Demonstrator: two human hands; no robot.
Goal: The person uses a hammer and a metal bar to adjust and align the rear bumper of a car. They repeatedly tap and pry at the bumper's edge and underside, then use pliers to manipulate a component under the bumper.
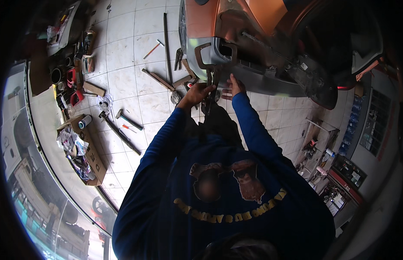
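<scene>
Head view: both hands up at the lower edge of an orange car's grey bumper (253,82).
Left hand (200,92) clenched on a dark tool (210,80) at the bumper's underside; right hand (234,86) lies flat against the bumper, its grip released. Hammer (128,119) and long bar (118,132) lie on the tiled floor (123,52).

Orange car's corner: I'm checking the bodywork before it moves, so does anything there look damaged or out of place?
Yes. The grey bumper hangs partly loose from the orange car, leaving an open gap with bare brackets. Both hands, left hand and right hand, reach under it. Hammers and bars lie scattered on the tiled floor.
</scene>
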